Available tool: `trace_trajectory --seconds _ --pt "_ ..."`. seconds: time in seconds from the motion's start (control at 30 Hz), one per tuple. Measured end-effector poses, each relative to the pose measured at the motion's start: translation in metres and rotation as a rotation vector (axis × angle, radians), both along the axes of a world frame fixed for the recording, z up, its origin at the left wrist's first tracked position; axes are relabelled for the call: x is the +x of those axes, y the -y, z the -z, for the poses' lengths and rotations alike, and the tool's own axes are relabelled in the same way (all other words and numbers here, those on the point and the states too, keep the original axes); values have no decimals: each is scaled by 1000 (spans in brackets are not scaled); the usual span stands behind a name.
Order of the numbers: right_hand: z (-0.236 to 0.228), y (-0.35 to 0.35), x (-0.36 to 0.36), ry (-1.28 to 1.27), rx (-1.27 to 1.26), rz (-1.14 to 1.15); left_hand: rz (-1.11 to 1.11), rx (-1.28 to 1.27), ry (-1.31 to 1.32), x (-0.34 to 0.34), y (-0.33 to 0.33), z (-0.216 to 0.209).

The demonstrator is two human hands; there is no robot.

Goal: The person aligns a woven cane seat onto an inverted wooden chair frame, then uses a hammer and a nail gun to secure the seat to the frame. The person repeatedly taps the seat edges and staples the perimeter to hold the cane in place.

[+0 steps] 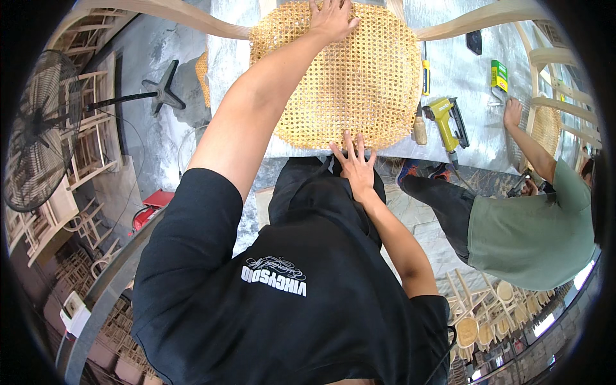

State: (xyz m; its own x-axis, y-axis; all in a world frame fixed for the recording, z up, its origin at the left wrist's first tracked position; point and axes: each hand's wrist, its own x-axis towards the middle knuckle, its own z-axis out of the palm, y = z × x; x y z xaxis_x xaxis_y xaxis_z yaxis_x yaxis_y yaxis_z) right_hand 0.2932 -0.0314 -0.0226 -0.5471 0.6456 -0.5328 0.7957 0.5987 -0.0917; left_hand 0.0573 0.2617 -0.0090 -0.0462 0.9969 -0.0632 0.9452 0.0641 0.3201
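Note:
A yellow woven cane sheet (346, 77) lies over a pale wooden chair frame (471, 20) on the worktable in front of me. My left hand (332, 20) reaches across to the far part of the cane, its fingers spread flat on the weave. At the near edge of the cane is my right hand (357, 165), fingers apart, with the fingertips on the rim. Neither hand holds a tool. To the right of the cane lie a yellow-green staple gun (444, 123), a short wooden-handled tool (420, 129) and a yellow-and-dark utility knife (426, 77).
A green-and-yellow box (499, 76) and a dark flat object (474, 42) lie farther right on the worktable (459, 80). A co-worker in a green shirt (529, 224) works at another chair (558, 102). On the left stand a black fan (42, 131) and stacked wooden chair frames (90, 151).

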Motion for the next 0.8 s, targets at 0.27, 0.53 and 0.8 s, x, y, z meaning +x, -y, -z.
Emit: trace_trajectory --seconds 0.27,0.53,0.8 --pt "-5 1 -3 -41 -48 30 18 57 -43 -5 5 5" --pt "1 3 4 -29 21 41 55 25 -33 9 1 3" --pt "0 1 -2 -39 35 -7 9 141 -84 -3 40 14"
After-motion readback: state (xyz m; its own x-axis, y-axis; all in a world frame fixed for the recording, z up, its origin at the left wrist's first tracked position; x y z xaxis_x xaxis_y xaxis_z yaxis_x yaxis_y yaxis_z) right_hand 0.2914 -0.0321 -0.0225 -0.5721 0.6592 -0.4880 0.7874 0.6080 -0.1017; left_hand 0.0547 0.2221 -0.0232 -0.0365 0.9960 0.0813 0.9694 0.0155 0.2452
